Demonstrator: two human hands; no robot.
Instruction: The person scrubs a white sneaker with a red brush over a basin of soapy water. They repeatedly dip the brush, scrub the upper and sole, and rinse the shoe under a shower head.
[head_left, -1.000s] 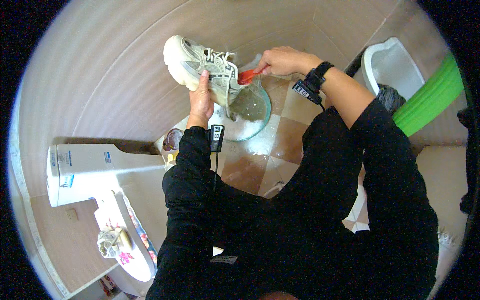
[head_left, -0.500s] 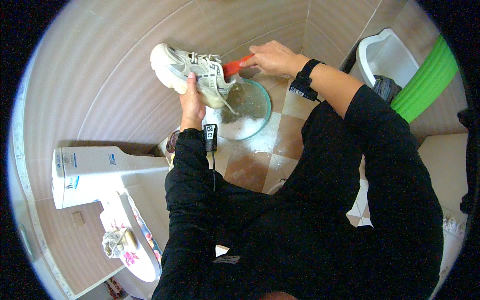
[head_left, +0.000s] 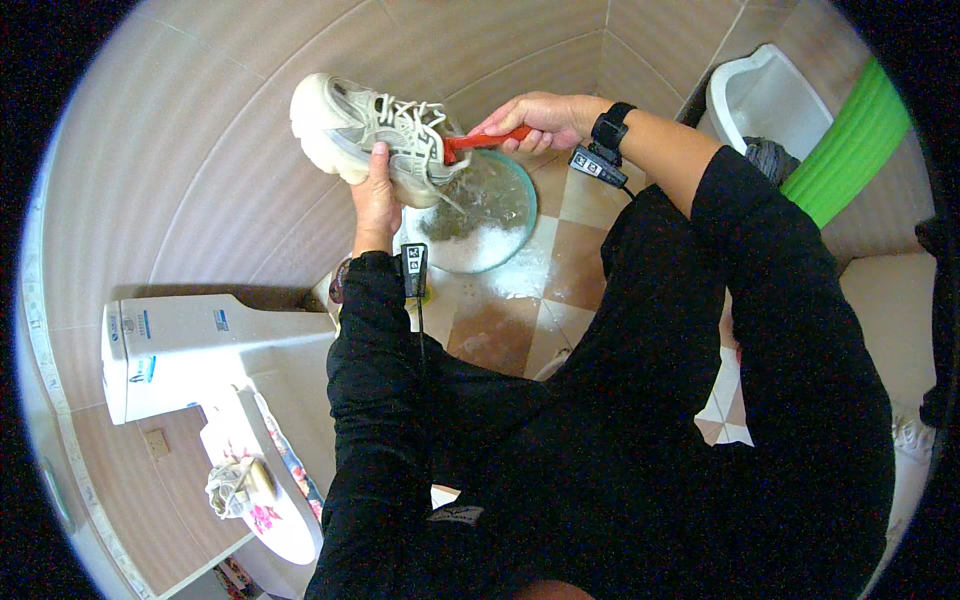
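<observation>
A cream and grey sneaker (head_left: 385, 140) is tilted above the basin, its toe up to the left and its opening to the right. My left hand (head_left: 377, 200) grips it from below, thumb along its side. In my right hand (head_left: 535, 118) is a red-handled brush (head_left: 490, 142), fingers wrapped round the handle. The brush's head reaches into the shoe's opening and is hidden there. Below them a round basin (head_left: 533, 205) with a teal rim holds murky water and white suds.
A white toilet (head_left: 220, 345) stands at the left, with another sneaker (head_left: 240, 487) on its flowered lid. At the right are a white urinal-shaped basin (head_left: 728, 105) with a dark cloth (head_left: 770, 160) and a ribbed green object (head_left: 850, 150). Wet checkered tiles (head_left: 490, 335) cover the floor.
The sneaker has moved slightly up and left with my left hand. My right hand has turned, so the brush handle now lies flatter and points into the shoe.
</observation>
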